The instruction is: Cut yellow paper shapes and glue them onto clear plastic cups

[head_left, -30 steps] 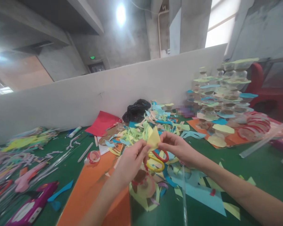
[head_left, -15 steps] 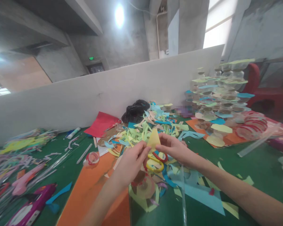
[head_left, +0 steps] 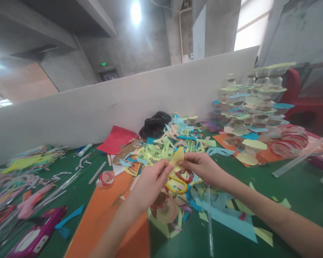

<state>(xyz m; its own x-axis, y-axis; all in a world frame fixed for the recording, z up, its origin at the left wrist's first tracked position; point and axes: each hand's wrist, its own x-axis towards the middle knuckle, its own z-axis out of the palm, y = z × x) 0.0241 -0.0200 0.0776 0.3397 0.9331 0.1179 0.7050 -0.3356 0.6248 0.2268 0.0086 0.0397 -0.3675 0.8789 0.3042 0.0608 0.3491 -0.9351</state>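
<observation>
A small yellow paper piece (head_left: 177, 159) is pinched between both hands above the green table (head_left: 298, 186). My left hand (head_left: 150, 182) grips its lower left edge with thumb and fingers closed. My right hand (head_left: 201, 167) holds its right side, fingers curled. Directly under the hands lie scissors with yellow and red handles (head_left: 180, 181) on a heap of paper scraps (head_left: 167, 147). A clear plastic cup with paper bits (head_left: 164, 215) stands just below my left wrist.
An orange sheet (head_left: 104, 215) lies to the left, a red sheet (head_left: 115, 139) and a black bag (head_left: 154, 125) near the white partition (head_left: 97, 107). Stacked clear cups with paper lids (head_left: 253, 107) stand at the right. A glue gun (head_left: 34, 236) and a glue stick (head_left: 84, 149) are at the left.
Both hands stay closed on the yellow piece, which has tilted and dropped slightly. The view has shifted a little.
</observation>
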